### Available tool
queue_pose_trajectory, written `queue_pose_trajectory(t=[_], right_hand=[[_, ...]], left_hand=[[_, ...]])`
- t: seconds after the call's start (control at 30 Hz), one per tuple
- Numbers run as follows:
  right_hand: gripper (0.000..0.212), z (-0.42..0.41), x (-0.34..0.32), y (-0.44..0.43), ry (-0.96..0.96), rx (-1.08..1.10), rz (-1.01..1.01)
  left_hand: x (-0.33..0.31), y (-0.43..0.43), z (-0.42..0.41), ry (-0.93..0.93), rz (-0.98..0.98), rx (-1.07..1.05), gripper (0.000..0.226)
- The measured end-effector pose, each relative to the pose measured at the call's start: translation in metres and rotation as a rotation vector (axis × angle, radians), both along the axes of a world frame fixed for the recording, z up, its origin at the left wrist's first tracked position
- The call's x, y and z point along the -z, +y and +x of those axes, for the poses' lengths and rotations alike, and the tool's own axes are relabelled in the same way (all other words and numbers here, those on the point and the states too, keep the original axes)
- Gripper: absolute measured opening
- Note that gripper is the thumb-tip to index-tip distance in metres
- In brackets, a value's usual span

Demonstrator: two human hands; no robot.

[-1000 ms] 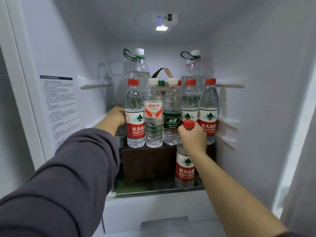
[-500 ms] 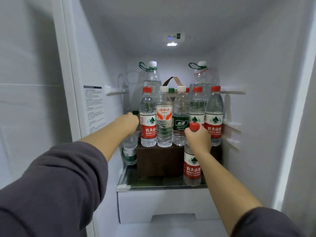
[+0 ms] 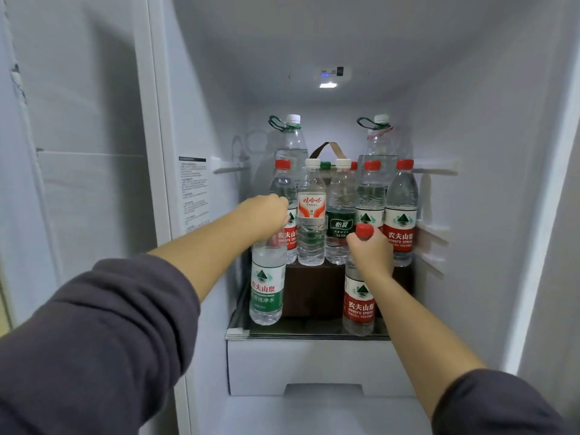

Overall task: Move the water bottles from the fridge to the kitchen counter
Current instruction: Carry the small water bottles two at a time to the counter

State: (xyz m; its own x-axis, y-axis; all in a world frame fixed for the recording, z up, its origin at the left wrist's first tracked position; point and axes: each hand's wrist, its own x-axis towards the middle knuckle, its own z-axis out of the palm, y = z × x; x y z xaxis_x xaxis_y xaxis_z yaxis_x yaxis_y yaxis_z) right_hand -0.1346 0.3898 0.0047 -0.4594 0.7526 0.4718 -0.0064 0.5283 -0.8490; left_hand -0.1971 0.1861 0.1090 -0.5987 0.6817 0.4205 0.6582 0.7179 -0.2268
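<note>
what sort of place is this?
Inside an open fridge, probably a home one: white moulded walls with shelf rails, a lit ceiling lamp, a glass shelf crowded with clear plastic water bottles. Left hand and right hand each hold one.

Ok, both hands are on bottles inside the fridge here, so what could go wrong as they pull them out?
1. The left hand grips the green-label bottle only at its top, and the right hand holds the red-label bottle by the neck; either could slip or swing.
2. Both hands sit close against the row of bottles standing on the brown box; a bump might topple them off that raised perch.
</note>
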Motion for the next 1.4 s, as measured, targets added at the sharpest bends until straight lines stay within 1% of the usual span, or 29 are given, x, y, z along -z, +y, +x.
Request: queue_pose_trajectory(t=[0.1, 0.2, 0.3, 0.37, 0.43, 0.47, 0.5, 0.53, 0.57, 0.6, 0.63, 0.7, 0.77, 0.83, 0.9, 1.03, 1.17, 1.3, 1.4], right_hand=[[0.023, 0.000, 0.001, 0.001, 0.010, 0.000, 0.007], [0.023, -0.001, 0.003, 0.004, 0.033, -0.005, 0.013], [0.023, -0.003, 0.005, 0.005, 0.044, -0.016, 0.019], [0.022, -0.002, 0.007, 0.005, 0.061, -0.018, 0.026], [0.019, -0.001, 0.011, 0.005, 0.087, -0.029, 0.039], [0.016, 0.001, 0.014, 0.005, 0.102, -0.045, 0.034], [0.012, 0.003, 0.018, 0.004, 0.116, -0.067, 0.021], [0.010, 0.004, 0.023, 0.004, 0.131, -0.090, 0.006], [0.015, 0.006, 0.028, 0.003, 0.149, -0.108, -0.009], [0.024, 0.008, 0.034, 0.002, 0.171, -0.121, -0.028], [0.033, 0.009, 0.040, 0.000, 0.191, -0.126, -0.050], [0.048, 0.011, 0.052, -0.004, 0.216, -0.123, -0.093], [0.057, 0.013, 0.066, -0.006, 0.217, -0.111, -0.130], [0.060, 0.015, 0.082, -0.006, 0.186, -0.088, -0.140], [0.061, 0.017, 0.100, -0.006, 0.126, -0.068, -0.163], [0.063, 0.018, 0.124, -0.003, 0.034, -0.081, -0.221], [0.063, 0.022, 0.124, 0.001, 0.012, -0.137, -0.223], [0.055, 0.033, 0.118, -0.007, -0.004, -0.114, -0.190], [0.057, 0.050, 0.117, -0.020, -0.019, -0.109, -0.145]], left_hand=[[0.011, 0.015, -0.001, 0.007, -0.014, -0.015, 0.020], [0.022, 0.028, -0.005, -0.098, 0.028, 0.003, 0.026], [0.034, 0.038, -0.008, -0.131, 0.118, 0.045, 0.026], [0.042, 0.040, -0.011, -0.095, 0.213, 0.077, 0.029], [0.053, 0.039, -0.017, -0.053, 0.353, 0.097, 0.033], [0.062, 0.038, -0.020, -0.086, 0.471, 0.110, 0.036], [0.073, 0.037, -0.021, -0.177, 0.624, 0.135, 0.039], [0.086, 0.036, -0.021, -0.310, 0.800, 0.181, 0.044], [0.101, 0.037, -0.020, -0.444, 0.969, 0.240, 0.049], [0.117, 0.038, -0.018, -0.543, 1.099, 0.300, 0.056], [0.134, 0.040, -0.014, -0.604, 1.178, 0.338, 0.062], [0.164, 0.044, -0.009, -0.654, 1.264, 0.344, 0.075], [0.184, 0.048, -0.006, -0.626, 1.330, 0.306, 0.083], [0.198, 0.051, -0.005, -0.599, 1.377, 0.295, 0.081], [0.206, 0.051, -0.003, -0.643, 1.384, 0.312, 0.075], [0.224, 0.044, -0.006, -0.752, 1.237, 0.407, 0.076], [0.229, 0.039, -0.016, -0.844, 1.109, 0.335, 0.069], [0.225, 0.042, -0.015, -0.839, 1.124, 0.311, 0.063], [0.225, 0.041, 0.000, -0.820, 1.157, 0.294, 0.060]])
